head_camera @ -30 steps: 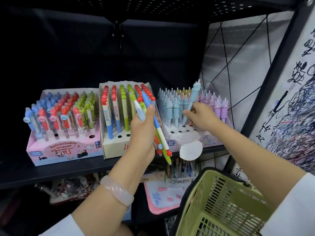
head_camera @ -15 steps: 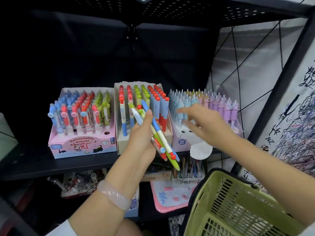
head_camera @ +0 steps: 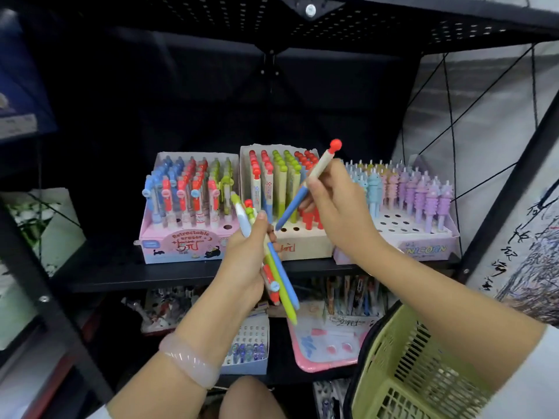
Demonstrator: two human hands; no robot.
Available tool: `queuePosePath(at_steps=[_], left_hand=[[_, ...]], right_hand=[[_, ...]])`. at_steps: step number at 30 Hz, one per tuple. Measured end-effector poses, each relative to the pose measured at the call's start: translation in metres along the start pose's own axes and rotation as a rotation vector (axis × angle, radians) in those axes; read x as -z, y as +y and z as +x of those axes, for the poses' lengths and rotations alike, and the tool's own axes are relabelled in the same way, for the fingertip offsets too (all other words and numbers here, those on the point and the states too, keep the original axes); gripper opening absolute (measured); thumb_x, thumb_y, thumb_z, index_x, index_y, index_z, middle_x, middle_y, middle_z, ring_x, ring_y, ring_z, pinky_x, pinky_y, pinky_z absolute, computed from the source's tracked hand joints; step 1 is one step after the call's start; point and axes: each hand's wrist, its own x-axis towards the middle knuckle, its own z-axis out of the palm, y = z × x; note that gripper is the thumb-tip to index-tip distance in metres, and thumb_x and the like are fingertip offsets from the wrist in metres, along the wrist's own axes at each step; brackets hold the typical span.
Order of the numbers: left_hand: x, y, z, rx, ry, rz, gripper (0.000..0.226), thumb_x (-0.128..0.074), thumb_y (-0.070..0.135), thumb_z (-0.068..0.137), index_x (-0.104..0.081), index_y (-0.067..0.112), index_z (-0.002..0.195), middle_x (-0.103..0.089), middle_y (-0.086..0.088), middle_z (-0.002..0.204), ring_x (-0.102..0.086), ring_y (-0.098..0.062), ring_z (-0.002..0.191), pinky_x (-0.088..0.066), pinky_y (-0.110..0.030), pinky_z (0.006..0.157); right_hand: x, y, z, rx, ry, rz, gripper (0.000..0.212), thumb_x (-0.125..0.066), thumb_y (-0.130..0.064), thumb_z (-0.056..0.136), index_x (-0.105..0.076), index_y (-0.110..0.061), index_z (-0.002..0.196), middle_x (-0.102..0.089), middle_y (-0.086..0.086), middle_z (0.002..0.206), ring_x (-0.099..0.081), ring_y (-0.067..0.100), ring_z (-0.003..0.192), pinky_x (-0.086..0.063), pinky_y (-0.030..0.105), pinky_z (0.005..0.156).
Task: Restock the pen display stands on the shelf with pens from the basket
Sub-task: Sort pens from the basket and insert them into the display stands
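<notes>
My left hand [head_camera: 246, 258] grips a bundle of pens [head_camera: 279, 285] in front of the shelf, their tips pointing down. My right hand [head_camera: 335, 207] pinches a single pen [head_camera: 298, 198] with a blue lower half, cream barrel and red ball top, tilted with its tip over the holes of the cream middle stand [head_camera: 302, 246]. To the left stands the pink retractable-eraser stand [head_camera: 181, 246]. On the right is the pastel unicorn stand [head_camera: 423, 244] with several free holes in front. The green basket [head_camera: 408, 376] hangs at the lower right.
The stands sit on a black metal shelf [head_camera: 106, 276] with a perforated shelf above. Below it lie more stationery displays and a pink tray [head_camera: 326, 349]. A black upright [head_camera: 36, 267] stands at the left, a scribbled test paper [head_camera: 520, 252] at the right.
My right hand let go of the unicorn pen in the right stand, came across to the bundle and now holds one blue and cream pen over the middle stand.
</notes>
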Motion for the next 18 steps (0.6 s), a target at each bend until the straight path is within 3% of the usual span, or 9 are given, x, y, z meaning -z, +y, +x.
queuePosePath(at_steps=[4, 7, 10, 13, 15, 18], left_hand=[[0.025, 0.003, 0.001, -0.059, 0.043, 0.091, 0.029, -0.053, 0.035, 0.093, -0.055, 0.013, 0.075, -0.053, 0.008, 0.047, -0.050, -0.009, 0.046, -0.044, -0.030, 0.062], [0.036, 0.004, 0.002, -0.084, 0.082, 0.148, 0.028, -0.055, 0.035, 0.092, -0.056, 0.013, 0.074, -0.056, 0.004, 0.055, -0.050, -0.011, 0.049, -0.045, -0.030, 0.060], [0.042, 0.003, 0.003, -0.093, 0.109, 0.158, 0.029, -0.053, 0.033, 0.093, -0.056, 0.014, 0.072, -0.056, 0.005, 0.055, -0.051, -0.006, 0.046, -0.047, -0.025, 0.053], [0.044, 0.003, 0.002, -0.088, 0.091, 0.124, 0.026, -0.052, 0.031, 0.094, -0.055, 0.012, 0.075, -0.056, 0.009, 0.051, -0.050, -0.004, 0.046, -0.047, -0.019, 0.047], [0.044, 0.004, 0.001, -0.080, 0.083, 0.103, 0.026, -0.052, 0.030, 0.095, -0.054, 0.012, 0.076, -0.056, 0.009, 0.050, -0.051, -0.003, 0.046, -0.048, -0.018, 0.046], [0.046, 0.008, -0.001, -0.089, 0.072, 0.055, 0.026, -0.051, 0.029, 0.095, -0.054, 0.011, 0.077, -0.056, 0.007, 0.052, -0.052, -0.004, 0.047, -0.047, -0.018, 0.046]], right_hand=[[-0.019, -0.001, 0.011, -0.118, 0.042, 0.026, 0.022, -0.038, -0.015, 0.100, -0.038, -0.027, 0.082, -0.060, 0.008, 0.076, -0.062, 0.017, 0.062, -0.053, 0.024, 0.055], [-0.030, -0.001, 0.016, -0.122, 0.046, 0.059, 0.020, -0.039, -0.017, 0.100, -0.039, -0.026, 0.082, -0.059, 0.003, 0.072, -0.059, 0.006, 0.054, -0.048, 0.017, 0.050], [-0.035, 0.001, 0.021, -0.073, 0.044, -0.120, 0.016, -0.041, -0.020, 0.099, -0.039, -0.026, 0.085, -0.058, -0.001, 0.071, -0.058, 0.005, 0.057, -0.052, 0.027, 0.056], [-0.041, 0.003, 0.023, -0.090, -0.008, -0.249, 0.011, -0.041, -0.020, 0.099, -0.044, -0.010, 0.095, -0.062, 0.011, 0.075, -0.062, 0.023, 0.065, -0.052, 0.046, 0.063], [-0.045, 0.003, 0.024, -0.084, -0.028, -0.325, 0.016, -0.040, -0.021, 0.100, -0.043, -0.006, 0.097, -0.062, 0.017, 0.076, -0.062, 0.031, 0.067, -0.051, 0.049, 0.062], [-0.046, 0.005, 0.027, -0.032, -0.029, -0.450, 0.014, -0.040, -0.021, 0.100, -0.042, -0.007, 0.098, -0.062, 0.014, 0.076, -0.062, 0.030, 0.066, -0.051, 0.044, 0.058]])
